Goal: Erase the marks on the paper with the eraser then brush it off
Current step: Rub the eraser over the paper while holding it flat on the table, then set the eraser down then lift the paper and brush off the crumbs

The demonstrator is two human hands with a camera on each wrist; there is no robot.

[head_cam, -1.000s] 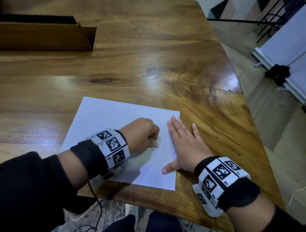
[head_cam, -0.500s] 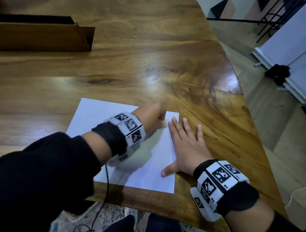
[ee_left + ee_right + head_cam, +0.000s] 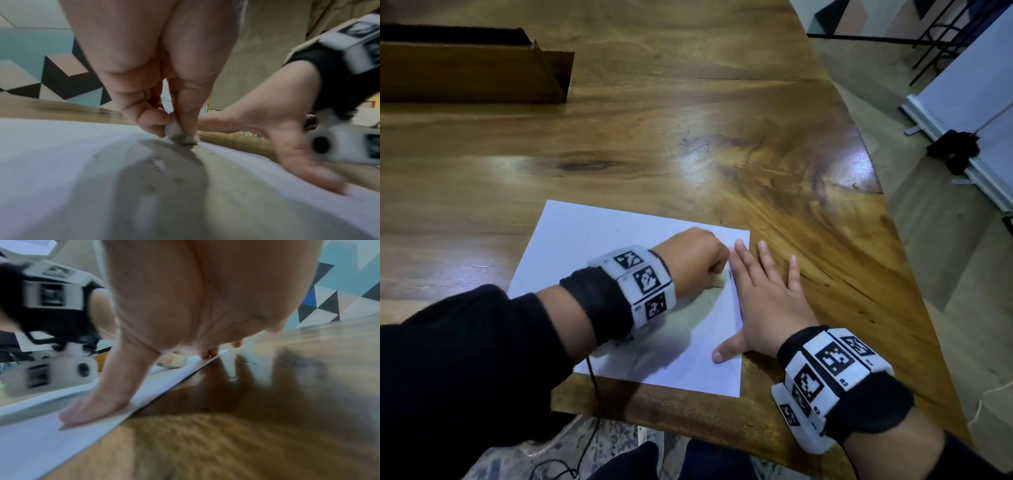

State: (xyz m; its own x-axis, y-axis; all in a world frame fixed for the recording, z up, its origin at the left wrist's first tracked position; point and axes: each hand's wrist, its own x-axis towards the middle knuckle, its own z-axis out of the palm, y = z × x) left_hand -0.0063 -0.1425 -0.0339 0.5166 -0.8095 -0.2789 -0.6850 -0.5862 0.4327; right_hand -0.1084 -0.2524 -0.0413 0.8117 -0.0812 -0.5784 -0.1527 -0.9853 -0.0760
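A white sheet of paper (image 3: pixel 585 246) lies near the front edge of the wooden table (image 3: pixel 688 137). My left hand (image 3: pixel 698 260) is curled over the sheet's right part, next to a short dark mark (image 3: pixel 717 287). In the left wrist view its thumb and fingers pinch a small, grey-soiled eraser (image 3: pixel 179 134) that touches the paper (image 3: pixel 51 154); dark specks (image 3: pixel 179 180) lie nearer the camera. My right hand (image 3: pixel 763 294) lies flat across the paper's right edge, fingers spread, thumb (image 3: pixel 82 410) pressing the sheet (image 3: pixel 30 443). The eraser (image 3: pixel 179 361) shows beyond that palm.
An open brown box (image 3: pixel 472 68) stands at the back left of the table. The table's curved right edge (image 3: pixel 876 178) drops to the floor, where a white board (image 3: pixel 962 102) stands. A black cable (image 3: pixel 594 387) hangs from my left wrist over the front edge.
My left hand slid with the eraser toward the paper's far edge, then came back a little toward me. The right hand has stayed flat on the paper's right edge.
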